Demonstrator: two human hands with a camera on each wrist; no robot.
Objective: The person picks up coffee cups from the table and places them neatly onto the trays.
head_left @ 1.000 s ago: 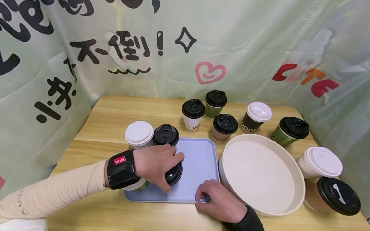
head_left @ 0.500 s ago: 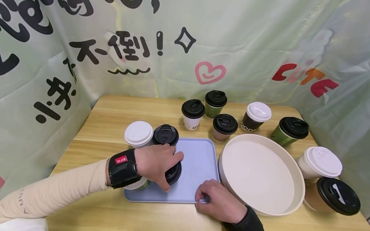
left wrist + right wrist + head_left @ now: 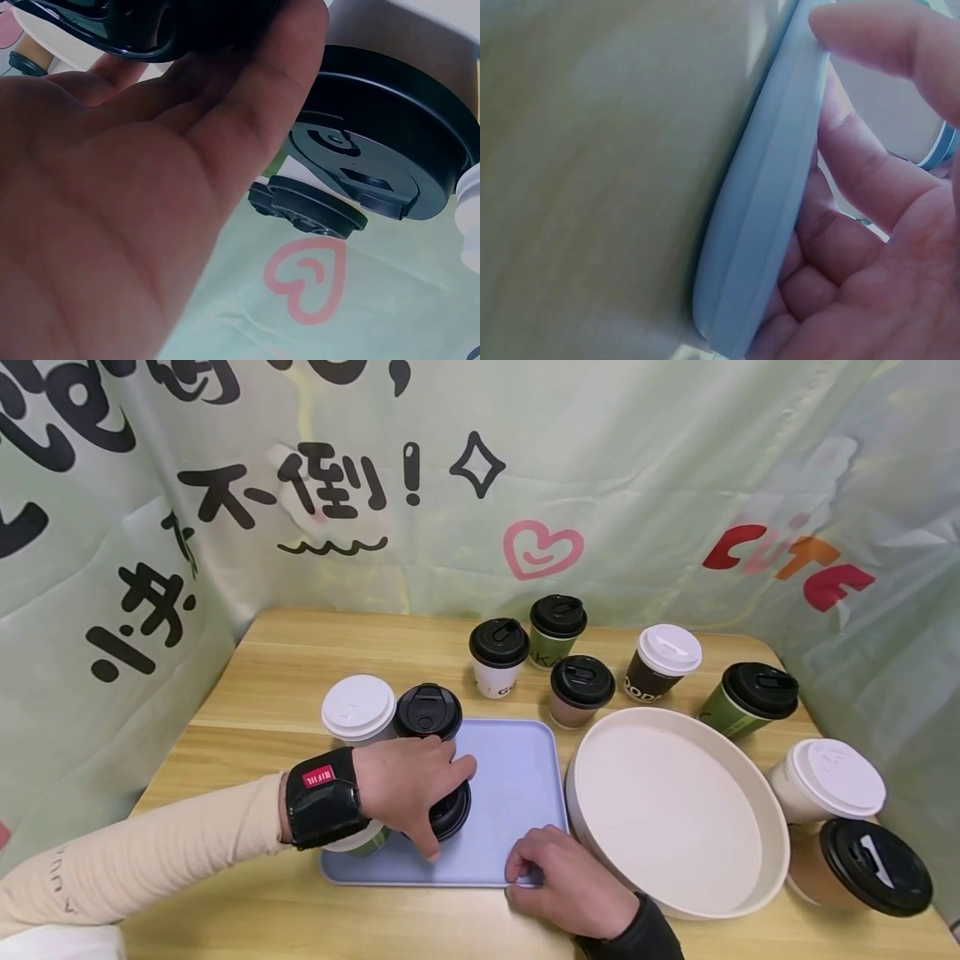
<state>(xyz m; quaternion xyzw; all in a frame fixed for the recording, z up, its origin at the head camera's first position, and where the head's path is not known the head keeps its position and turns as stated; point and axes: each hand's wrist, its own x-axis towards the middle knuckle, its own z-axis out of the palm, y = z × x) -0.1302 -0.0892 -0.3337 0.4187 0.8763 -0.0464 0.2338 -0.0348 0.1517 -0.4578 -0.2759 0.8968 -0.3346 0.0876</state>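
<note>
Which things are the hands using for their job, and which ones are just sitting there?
Seem part of the job:
Blue tray, its edge pinched by the right hand
Black-lidded cup, gripped by the left hand
Three cups around that hand

Probably just sitting there:
Round cream tub
Seven cups behind and right of the tray
Cloth with pink heart

Blue tray [image 3: 510,768]: rectangular, low rim, rounded corners, lying flat; near edge pinched close to right corner by right hand [image 3: 566,881]. Black-lidded cup [image 3: 452,814]: glossy lid, body mostly hidden under left hand [image 3: 408,783], whose fingers curl round it; over near part of tray. Beside it, white-lidded green cup [image 3: 367,842], partly covered by wrist. Farther back, second black-lidded cup [image 3: 428,710] and white-lidded cup [image 3: 358,706], side by side, bases hidden.
</note>
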